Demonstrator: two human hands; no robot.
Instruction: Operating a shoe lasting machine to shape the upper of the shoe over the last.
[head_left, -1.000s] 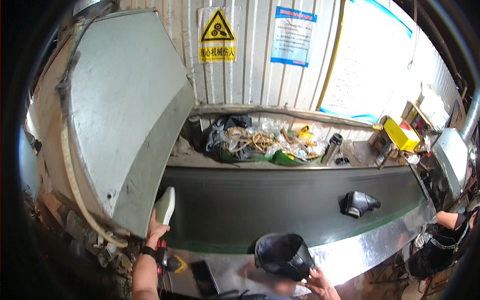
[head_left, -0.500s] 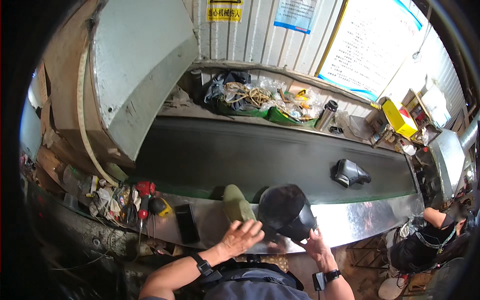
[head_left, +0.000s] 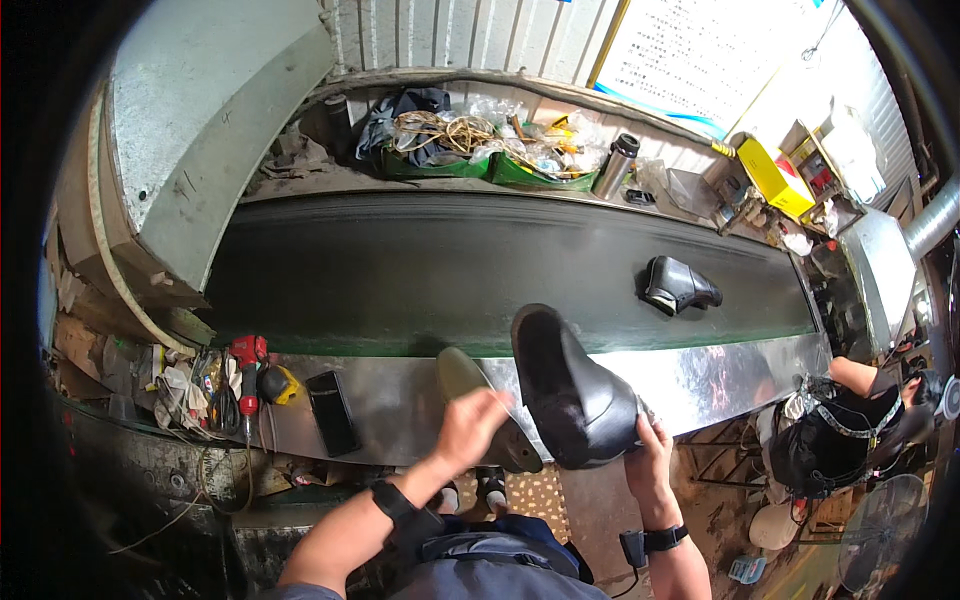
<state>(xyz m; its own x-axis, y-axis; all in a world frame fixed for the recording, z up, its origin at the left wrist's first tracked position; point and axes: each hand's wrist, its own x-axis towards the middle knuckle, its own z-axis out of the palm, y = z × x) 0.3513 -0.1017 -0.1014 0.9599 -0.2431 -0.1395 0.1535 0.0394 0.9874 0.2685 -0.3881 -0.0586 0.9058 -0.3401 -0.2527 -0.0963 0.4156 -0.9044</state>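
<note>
My right hand (head_left: 652,458) grips a black leather ankle boot (head_left: 580,405) near its lower right end, holding it over the metal ledge with its long end pointing away from me. Just left of it, my left hand (head_left: 470,430) overlaps the near part of an olive-green piece shaped like a shoe last (head_left: 459,374). Its fingers are blurred, so whether they hold that piece cannot be made out. Another black boot (head_left: 680,285) lies on its side on the dark conveyor belt (head_left: 430,265), to the right.
A phone (head_left: 333,413), a yellow-black tape measure (head_left: 279,384) and a red tool (head_left: 248,352) lie left on the metal ledge (head_left: 700,385). Beyond the belt stand green trays (head_left: 535,178) of scraps and a thermos (head_left: 615,166). A co-worker (head_left: 850,430) sits at the right.
The view has shifted, so the belt and ledge sit higher and more to the left. My right hand has turned the boot and swung its long end away. My left hand has moved over the olive piece.
</note>
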